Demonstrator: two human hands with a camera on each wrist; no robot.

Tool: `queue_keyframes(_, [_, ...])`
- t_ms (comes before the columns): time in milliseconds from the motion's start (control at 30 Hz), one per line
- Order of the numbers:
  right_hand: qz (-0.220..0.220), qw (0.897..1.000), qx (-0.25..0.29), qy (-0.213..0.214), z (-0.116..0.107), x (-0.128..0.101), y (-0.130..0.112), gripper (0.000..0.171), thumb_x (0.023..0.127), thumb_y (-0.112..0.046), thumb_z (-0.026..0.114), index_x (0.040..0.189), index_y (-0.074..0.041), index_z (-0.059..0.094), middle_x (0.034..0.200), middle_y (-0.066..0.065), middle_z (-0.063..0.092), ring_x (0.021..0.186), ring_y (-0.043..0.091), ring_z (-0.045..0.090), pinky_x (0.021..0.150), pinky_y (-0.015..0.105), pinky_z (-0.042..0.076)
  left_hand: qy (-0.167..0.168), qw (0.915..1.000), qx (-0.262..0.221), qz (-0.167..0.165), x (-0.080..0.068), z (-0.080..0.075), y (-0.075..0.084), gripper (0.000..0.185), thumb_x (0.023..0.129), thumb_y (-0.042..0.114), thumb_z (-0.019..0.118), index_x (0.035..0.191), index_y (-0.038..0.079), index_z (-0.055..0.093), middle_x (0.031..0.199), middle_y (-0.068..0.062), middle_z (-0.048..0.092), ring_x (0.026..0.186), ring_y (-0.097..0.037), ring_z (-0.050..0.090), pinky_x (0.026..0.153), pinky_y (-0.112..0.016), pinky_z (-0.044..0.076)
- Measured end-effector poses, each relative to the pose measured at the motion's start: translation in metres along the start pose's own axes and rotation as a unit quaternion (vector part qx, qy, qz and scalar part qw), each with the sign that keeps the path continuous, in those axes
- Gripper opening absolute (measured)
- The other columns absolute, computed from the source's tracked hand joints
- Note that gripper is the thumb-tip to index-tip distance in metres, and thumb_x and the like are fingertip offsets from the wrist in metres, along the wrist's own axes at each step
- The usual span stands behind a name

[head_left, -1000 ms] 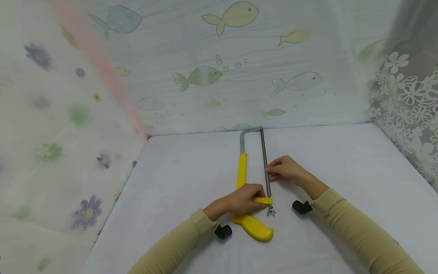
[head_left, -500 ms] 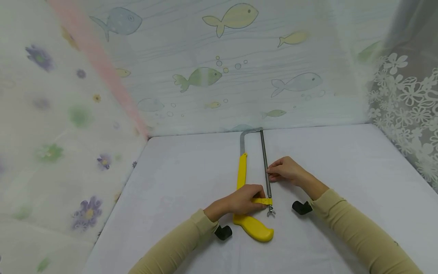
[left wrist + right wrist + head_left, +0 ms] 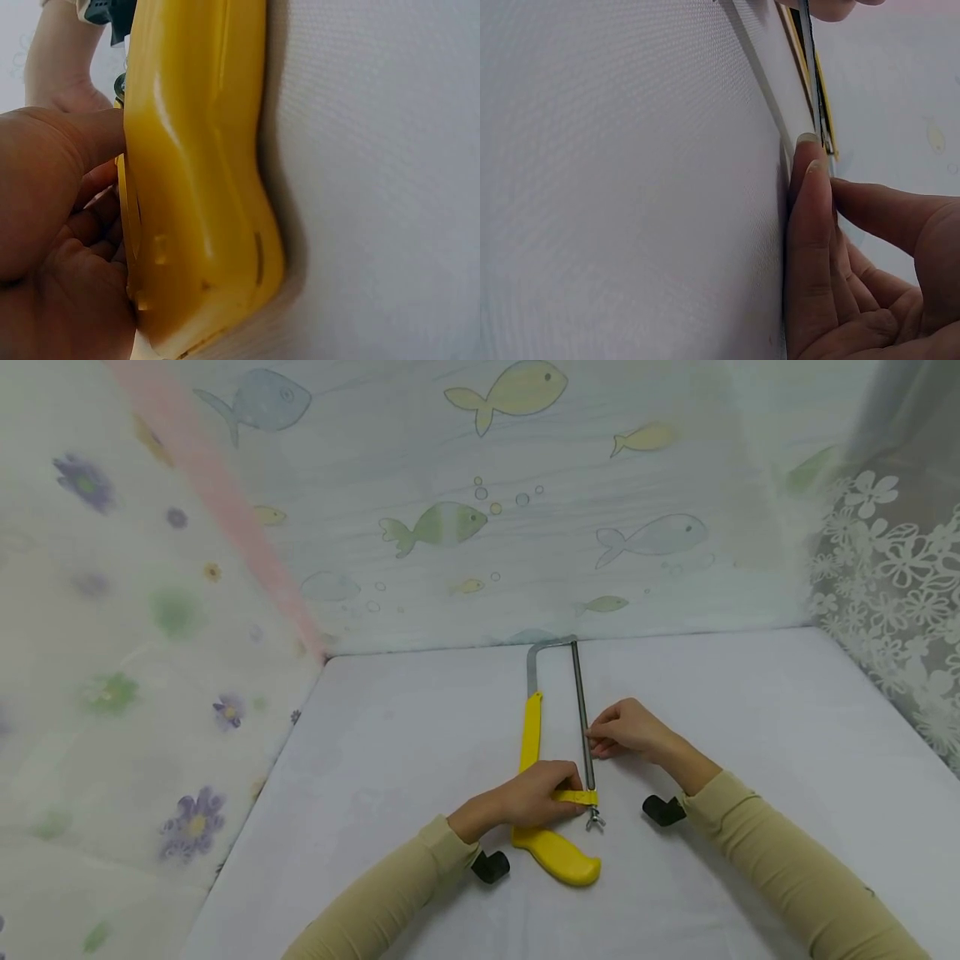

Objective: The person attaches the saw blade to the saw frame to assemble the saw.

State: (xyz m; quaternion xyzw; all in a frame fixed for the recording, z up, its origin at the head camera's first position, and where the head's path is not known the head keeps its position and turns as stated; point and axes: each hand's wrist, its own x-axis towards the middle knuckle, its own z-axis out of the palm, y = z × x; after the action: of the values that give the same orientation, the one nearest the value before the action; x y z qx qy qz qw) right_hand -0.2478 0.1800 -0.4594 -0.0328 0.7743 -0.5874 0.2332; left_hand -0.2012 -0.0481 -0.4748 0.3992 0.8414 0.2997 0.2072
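Fingers pinch hacksaw blade mid-length, on table.

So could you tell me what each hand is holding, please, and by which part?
Both hold the yellow hacksaw: the left hand grips its frame just above the handle, and the right hand pinches the blade partway along.

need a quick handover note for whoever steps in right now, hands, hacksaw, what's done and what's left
Left hand: grips the yellow hacksaw where handle meets frame, beside the wing nut.
Right hand: fingers pinch the blade about midway along.
Hacksaw lies flat on the white table, its far end near the fish-print backdrop.
Done: the blade spans the frame; whether it is fully seated or tensioned cannot be told.
Left, probably: check the blade and tighten the wing nut.
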Motion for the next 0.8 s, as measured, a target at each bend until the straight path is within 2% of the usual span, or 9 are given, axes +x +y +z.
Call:
queue_keyframes(267, [-0.025, 0.999, -0.026, -0.005, -0.001, -0.003, -0.002, 0.028, 0.099, -0.005, 0.065, 0.114, 0.018, 0.064, 0.087, 0.015, 0.073, 0.069, 0.016, 0.07, 0.067, 0.029, 0.06, 0.002, 1.0, 0.002, -0.001, 0.0, -0.001, 0.0, 0.015, 0.098, 0.02, 0.071, 0.107, 0.012, 0.062, 0.099, 0.009, 0.063, 0.089, -0.004, 0.055, 0.084, -0.016, 0.046])
queue_keyframes(433, [-0.037, 0.997, -0.071, 0.004, 0.0, -0.005, -0.002, 0.026, 0.096, -0.008, 0.07, 0.109, 0.014, 0.066, 0.086, 0.014, 0.073, 0.069, 0.018, 0.068, 0.067, 0.032, 0.059, 0.003, 1.0, 0.003, -0.004, 0.0, -0.002, 0.001, 0.015, 0.098, 0.021, 0.071, 0.107, 0.013, 0.062, 0.098, 0.009, 0.063, 0.089, -0.004, 0.055, 0.084, -0.016, 0.046])
queue_keyframes(667, [-0.07, 0.982, -0.175, 0.032, 0.001, -0.011, 0.001, 0.025, 0.091, -0.016, 0.076, 0.104, 0.003, 0.064, 0.076, 0.006, 0.069, 0.065, 0.018, 0.065, 0.063, 0.033, 0.053, -0.001, 1.0, 0.0, -0.008, -0.001, -0.002, 0.003, 0.015, 0.099, 0.021, 0.071, 0.107, 0.012, 0.062, 0.098, 0.009, 0.063, 0.089, -0.004, 0.055, 0.083, -0.016, 0.046])
queue_keyframes(800, [-0.083, 0.975, -0.203, 0.029, 0.0, -0.017, 0.0, 0.026, 0.091, -0.018, 0.078, 0.102, 0.0, 0.063, 0.075, 0.005, 0.067, 0.065, 0.018, 0.062, 0.062, 0.034, 0.049, -0.003, 1.0, 0.002, -0.005, -0.001, -0.003, 0.004, 0.015, 0.099, 0.021, 0.071, 0.107, 0.012, 0.062, 0.098, 0.008, 0.062, 0.088, -0.004, 0.054, 0.082, -0.016, 0.046])
